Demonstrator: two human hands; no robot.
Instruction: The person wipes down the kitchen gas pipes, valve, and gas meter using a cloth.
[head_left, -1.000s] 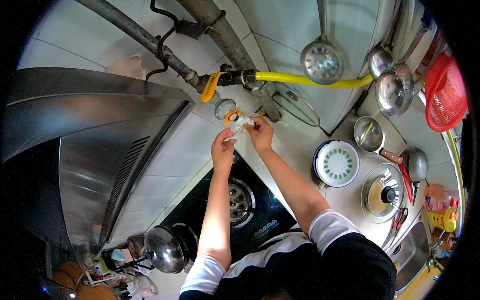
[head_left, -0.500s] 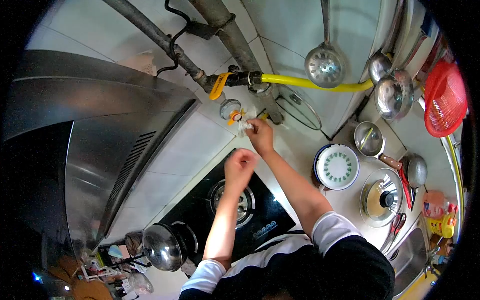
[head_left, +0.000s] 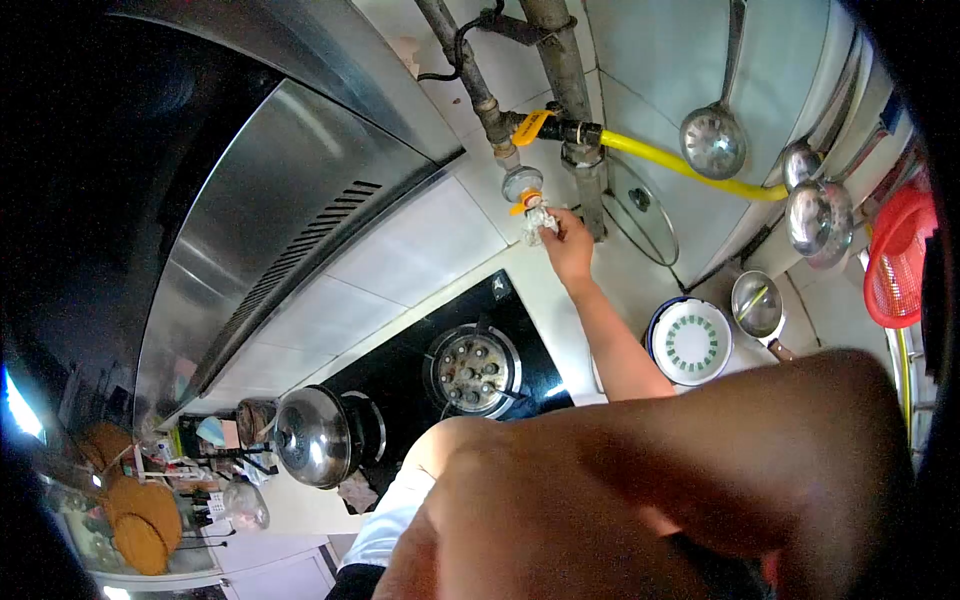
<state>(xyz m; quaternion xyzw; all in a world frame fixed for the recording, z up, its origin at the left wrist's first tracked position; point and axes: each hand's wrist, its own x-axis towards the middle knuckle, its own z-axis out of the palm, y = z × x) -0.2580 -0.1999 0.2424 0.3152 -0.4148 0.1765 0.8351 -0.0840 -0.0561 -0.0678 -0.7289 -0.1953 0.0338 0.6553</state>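
My right hand (head_left: 568, 243) pinches a crumpled white wad (head_left: 540, 225) just beneath the orange-handled valve (head_left: 526, 202). That valve hangs below a round grey fitting (head_left: 521, 182) on the metal pipe (head_left: 478, 85). Very near the camera, my left hand and arm (head_left: 640, 480) fill the lower right as a large blurred shape; its fingers cannot be made out. A yellow hose (head_left: 690, 175) runs right from the pipe joint, which carries an orange tag (head_left: 532, 127).
Below lies a black gas hob (head_left: 400, 350) with a lidded pot (head_left: 315, 437) at its left. The range hood (head_left: 290, 190) juts out at left. A plate (head_left: 690, 342), a small pan (head_left: 757, 303) and a glass lid (head_left: 642, 210) are at right, under hanging ladles (head_left: 713, 140).
My left hand has left the valve area and come up close to the camera. My right hand still holds the wad by the valve. The view has shifted, so the pipes appear farther right.
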